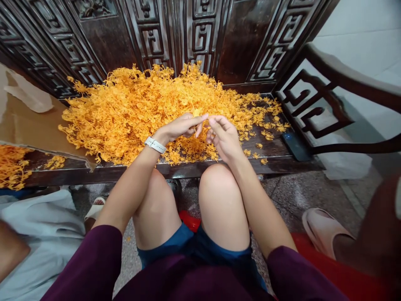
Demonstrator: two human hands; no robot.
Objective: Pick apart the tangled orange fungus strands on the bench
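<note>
A large heap of orange-yellow, spidery plastic-looking flower pieces (140,108) covers the bench seat in front of me. Over its front part, my left hand (184,125), wearing a white wristband (155,144), is closed with the index finger pointing right. A smooth yellow piece (196,112) shows at its thumb and finger. My right hand (224,136) faces it, palm turned inward, with thumb and index finger pinched close to the left fingertip. Whatever is between the right fingers is too small to make out.
The dark wooden bench (269,165) has a carved back and an armrest (338,92). A phone (296,146) lies at its right end. Cardboard (40,125) stands at the left, with more orange pieces (12,167) beyond it. Other people sit close on both sides.
</note>
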